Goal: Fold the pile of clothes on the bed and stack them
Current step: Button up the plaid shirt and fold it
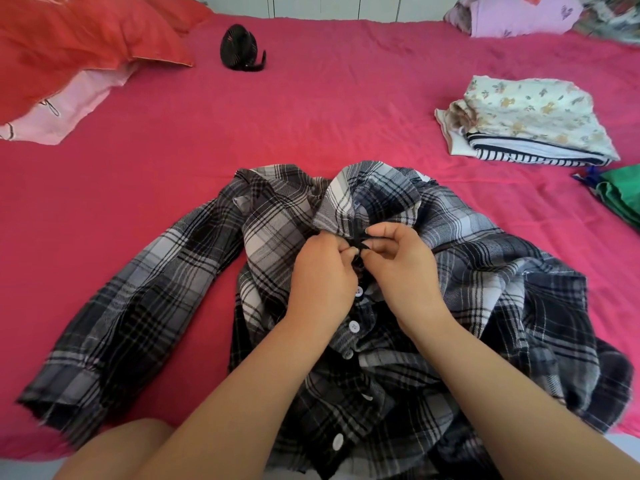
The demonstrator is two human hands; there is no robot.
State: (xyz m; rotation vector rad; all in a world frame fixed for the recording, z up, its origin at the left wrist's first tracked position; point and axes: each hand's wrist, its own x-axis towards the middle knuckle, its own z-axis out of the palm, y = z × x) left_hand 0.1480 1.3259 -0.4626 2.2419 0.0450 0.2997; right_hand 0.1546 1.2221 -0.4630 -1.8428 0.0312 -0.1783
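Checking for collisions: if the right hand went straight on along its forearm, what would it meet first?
Probably the collar of the plaid shirt, just beyond where the right hand pinches the front edge. The left hand lies beside that line; depth is unclear.

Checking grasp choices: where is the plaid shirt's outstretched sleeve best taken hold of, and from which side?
Probably at the cuff, coming from the left: the sleeve lies flat and straight on the bed, its end free and uncovered.
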